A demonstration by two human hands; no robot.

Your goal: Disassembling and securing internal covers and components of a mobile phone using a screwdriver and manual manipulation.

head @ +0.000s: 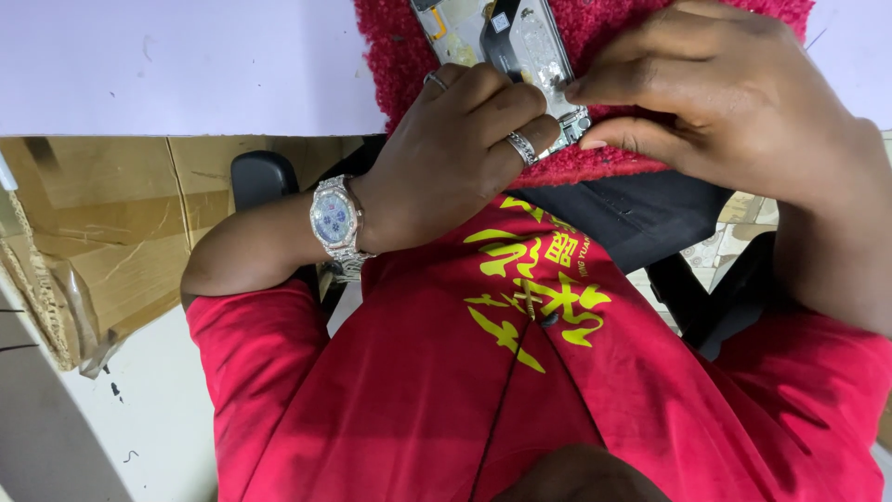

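Opened phone [506, 42] cut off by top edge, its lower end hidden under left hand [446, 158] fingers [492, 98], small part at right hand [734, 102] fingertips too small to identify

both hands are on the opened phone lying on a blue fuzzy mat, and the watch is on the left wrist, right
Not quite: the mat is red, not blue, as the head view shows. The rest holds: the left hand and right hand are both on the opened phone lying on it, and the wristwatch is on the left wrist.
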